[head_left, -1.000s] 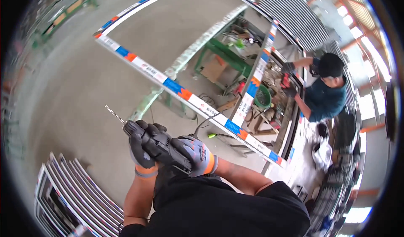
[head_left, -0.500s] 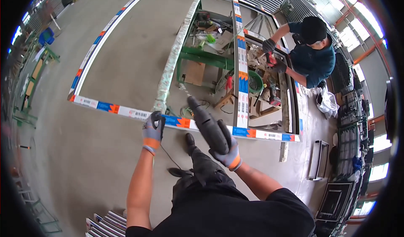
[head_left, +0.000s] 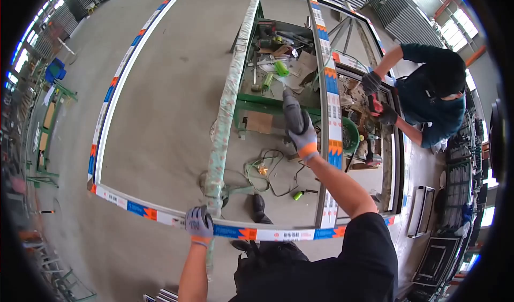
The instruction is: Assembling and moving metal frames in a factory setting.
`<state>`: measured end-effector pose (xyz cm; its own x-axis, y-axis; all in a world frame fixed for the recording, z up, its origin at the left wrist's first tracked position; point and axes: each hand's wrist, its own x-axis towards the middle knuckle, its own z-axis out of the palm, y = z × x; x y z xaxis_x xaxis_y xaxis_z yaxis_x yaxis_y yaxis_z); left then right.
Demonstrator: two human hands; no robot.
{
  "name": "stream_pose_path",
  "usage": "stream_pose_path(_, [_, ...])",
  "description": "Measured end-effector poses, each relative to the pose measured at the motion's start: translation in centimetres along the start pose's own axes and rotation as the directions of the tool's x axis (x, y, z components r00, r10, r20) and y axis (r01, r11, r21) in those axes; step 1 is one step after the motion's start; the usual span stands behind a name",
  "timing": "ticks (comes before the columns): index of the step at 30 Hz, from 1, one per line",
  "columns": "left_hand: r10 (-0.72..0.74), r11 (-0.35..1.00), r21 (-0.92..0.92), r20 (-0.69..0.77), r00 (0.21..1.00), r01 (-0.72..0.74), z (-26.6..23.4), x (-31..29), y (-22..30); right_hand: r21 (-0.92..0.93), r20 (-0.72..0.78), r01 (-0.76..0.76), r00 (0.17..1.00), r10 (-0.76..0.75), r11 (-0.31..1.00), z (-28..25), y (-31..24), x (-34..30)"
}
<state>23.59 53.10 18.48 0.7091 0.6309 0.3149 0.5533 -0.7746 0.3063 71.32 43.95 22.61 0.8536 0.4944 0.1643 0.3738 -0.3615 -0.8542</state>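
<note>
A large rectangular window frame (head_left: 120,197), taped in white, blue and orange, lies across a wrapped support bar (head_left: 229,114). My left hand (head_left: 199,225), in a grey and orange glove, is closed over the frame's near rail beside that bar. Reaching through the frame's middle opening, my right hand (head_left: 304,137) is wrapped round a dark power drill (head_left: 292,111). The drill points away from me, over the front of a green tool bench (head_left: 251,101). Its bit is hard to make out against the clutter.
Loose tools and bright green items (head_left: 280,69) litter the bench. Cables (head_left: 271,165) coil on the floor below. At right, a co-worker (head_left: 436,87) in dark gloves holds a red power tool (head_left: 377,108) at the frame's inner section. A green bucket (head_left: 350,136) stands nearby.
My right hand has carried the drill forward, from above the near rail to the bench. My left hand stays on the rail. The view has moved forward over the frame.
</note>
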Motion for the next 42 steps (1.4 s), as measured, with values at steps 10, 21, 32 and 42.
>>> stream_pose_path(10, [-0.082, 0.996, -0.019, 0.195, 0.977, 0.087, -1.1, 2.6, 1.0, -0.692, -0.088, -0.151, 0.988, 0.126, 0.706, 9.8, 6.7, 23.8])
stream_pose_path(21, [-0.109, 0.991, -0.036, 0.327, 0.939, 0.128, -1.2, 5.1, 0.3, -0.974, -0.098, -0.115, 0.991, 0.094, 0.196, 10.4, 23.2, 30.0])
stream_pose_path(32, [-0.118, 0.992, -0.016, 0.282, 0.952, 0.128, -2.7, 2.3, 0.4, -0.824, 0.063, 0.013, 0.996, 0.069, 0.566, 11.7, 6.4, 21.8])
stream_pose_path(42, [-0.066, 0.997, -0.040, 0.156, 0.986, 0.073, -1.8, -0.6, 0.7, -0.536, 0.441, 0.470, 0.864, -0.242, 0.701, -0.7, 0.4, -7.6])
